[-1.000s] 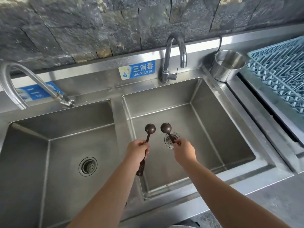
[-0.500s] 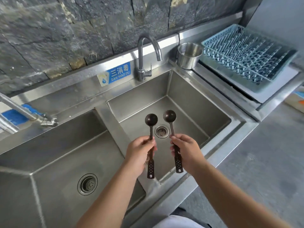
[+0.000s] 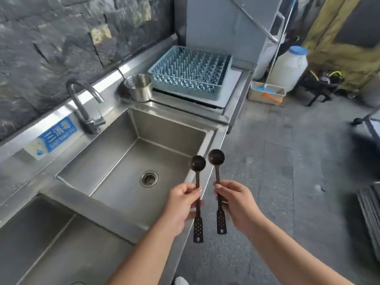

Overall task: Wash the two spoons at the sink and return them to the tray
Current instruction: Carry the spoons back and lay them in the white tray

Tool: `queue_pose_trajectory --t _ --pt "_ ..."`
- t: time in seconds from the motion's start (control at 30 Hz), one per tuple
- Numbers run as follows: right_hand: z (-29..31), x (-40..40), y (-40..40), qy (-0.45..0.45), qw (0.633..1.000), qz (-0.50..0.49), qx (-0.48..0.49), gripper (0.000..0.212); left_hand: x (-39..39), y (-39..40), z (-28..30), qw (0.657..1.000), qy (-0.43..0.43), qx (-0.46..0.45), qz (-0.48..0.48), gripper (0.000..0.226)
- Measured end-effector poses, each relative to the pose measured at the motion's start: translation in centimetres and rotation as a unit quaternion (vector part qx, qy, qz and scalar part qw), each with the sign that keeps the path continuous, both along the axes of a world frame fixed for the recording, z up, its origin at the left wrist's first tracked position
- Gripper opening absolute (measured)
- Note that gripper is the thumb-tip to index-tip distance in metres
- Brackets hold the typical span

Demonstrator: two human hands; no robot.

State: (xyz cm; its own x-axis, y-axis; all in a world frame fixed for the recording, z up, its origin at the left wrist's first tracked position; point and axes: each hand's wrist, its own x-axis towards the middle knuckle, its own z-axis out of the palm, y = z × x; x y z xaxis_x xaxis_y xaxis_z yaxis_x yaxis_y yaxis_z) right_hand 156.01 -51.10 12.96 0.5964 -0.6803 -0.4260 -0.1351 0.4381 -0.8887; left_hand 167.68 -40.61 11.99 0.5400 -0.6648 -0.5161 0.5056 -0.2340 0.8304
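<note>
Two dark long-handled spoons stand upright side by side over the front right corner of the right sink basin (image 3: 131,153). My left hand (image 3: 182,204) grips the left spoon (image 3: 197,164) by the middle of its handle. My right hand (image 3: 238,204) grips the right spoon (image 3: 216,157) the same way. Both bowls point up and the perforated handle ends hang below my fingers. A blue-grey rack tray (image 3: 189,73) sits on the steel counter to the right of the sink.
A curved tap (image 3: 84,103) stands behind the right basin, with a blue label on the backsplash. A steel pot (image 3: 138,87) sits beside the tray. A second basin (image 3: 51,249) lies at lower left. On the floor at right are a white jug (image 3: 290,68) and a mop bucket (image 3: 266,92).
The view has swung to the right, bringing the tray and floor into sight. Both hands with their spoons have moved from over the drain to the basin's front right corner.
</note>
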Motion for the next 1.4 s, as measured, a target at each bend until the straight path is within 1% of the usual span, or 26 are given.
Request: queue_pose_trajectory --t 0.17,0.27,0.4,0.5,0.6,0.77,0.97,1.13,1.23,1.3,1.4 --pt "0.8 -9.2 -1.1 0.002 0.997 -0.078 -0.013 0.007 -7.2 -3.4 1.0 0.992 -0.035 -0.005 -0.119 0.005" --pt "1.1 -15.5 -1.1 0.005 0.992 -0.127 -0.016 0.007 -12.6 -5.1 1.5 0.985 -0.06 -0.002 -0.164 0.005" --pt "1.5 -25.1 -0.4 -0.002 0.982 -0.189 -0.005 0.011 -21.1 -7.0 2.2 0.97 -0.07 -0.017 -0.233 0.004" --pt "1.6 -32.9 0.7 -0.005 0.971 -0.238 0.004 0.014 -28.4 -7.6 2.4 0.952 -0.061 -0.019 -0.3 0.002" --pt "1.3 -41.1 2.3 -0.007 0.956 -0.292 -0.001 0.012 -36.1 -8.1 2.2 0.922 -0.056 -0.012 -0.383 0.004" --pt "1.2 -53.3 6.0 -0.02 0.919 -0.394 -0.005 0.013 -48.5 -8.3 2.1 0.858 -0.039 -0.008 -0.513 0.007" --pt "1.6 -63.9 11.1 -0.014 0.846 -0.532 -0.014 0.009 -61.1 -8.0 2.9 0.767 -0.025 -0.016 -0.641 0.012" --pt "1.3 -70.1 14.0 0.022 0.762 -0.647 0.003 0.01 -69.9 -8.3 2.7 0.687 -0.02 -0.018 -0.727 0.014" --pt "1.1 -73.4 15.2 0.045 0.713 -0.7 0.016 0.011 -75.0 -8.7 2.6 0.625 -0.023 -0.033 -0.78 0.008" --pt "1.2 -75.5 15.7 0.05 0.677 -0.734 0.023 0.01 -78.5 -9.3 2.7 0.581 -0.023 -0.039 -0.812 0.009" --pt "1.7 -78.4 15.8 0.051 0.626 -0.778 0.025 0.01 -83.5 -10.4 2.8 0.526 -0.03 -0.048 -0.849 0.008"
